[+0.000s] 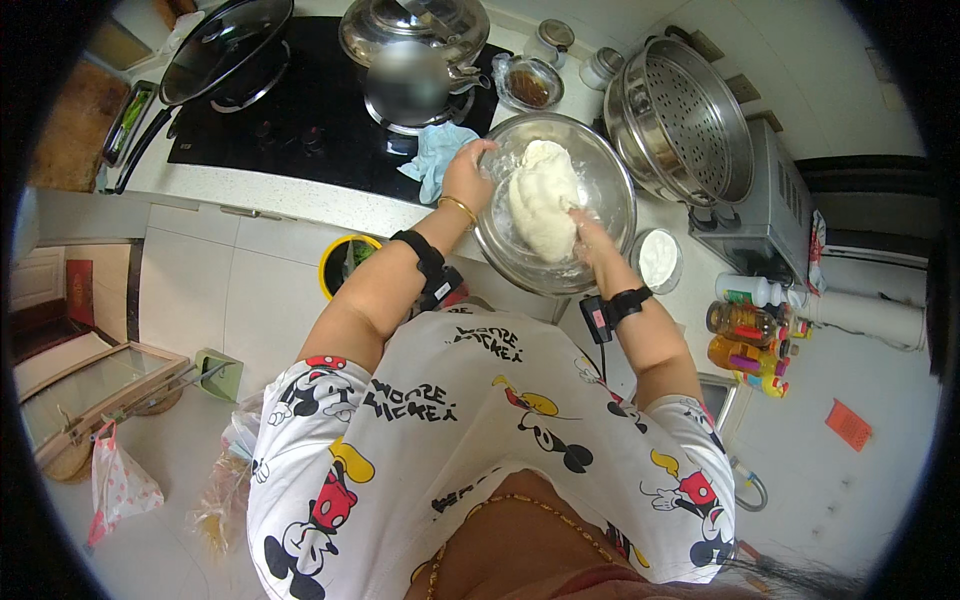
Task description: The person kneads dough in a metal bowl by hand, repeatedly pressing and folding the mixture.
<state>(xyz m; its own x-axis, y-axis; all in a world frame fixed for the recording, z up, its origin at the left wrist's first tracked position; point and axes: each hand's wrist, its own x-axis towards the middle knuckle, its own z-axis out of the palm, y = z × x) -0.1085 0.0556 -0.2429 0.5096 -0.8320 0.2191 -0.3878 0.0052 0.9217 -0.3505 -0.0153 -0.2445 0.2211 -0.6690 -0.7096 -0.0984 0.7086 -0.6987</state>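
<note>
A large lump of pale dough (541, 199) lies in a round stainless steel bowl (611, 161), whose inner wall is dusted with flour. The bowl sits at the counter's front edge. My left hand (468, 176) grips the bowl's left rim, thumb over the edge. Inside the bowl, my right hand (592, 236) presses its fingers against the dough's lower right side; the fingertips are partly hidden by the dough. A light blue cloth (439, 159) lies just left of my left hand. Right of the bowl stands a small bowl of white powder (660, 259).
A black glass cooktop (300, 97) bears a lidded pan (225, 52) and a steel kettle (412, 30). Steel steamer pots (682, 120) stand right of the bowl, near several bottles (742, 322). Behind it are a dish of brown contents (529, 84) and glass jars (551, 41).
</note>
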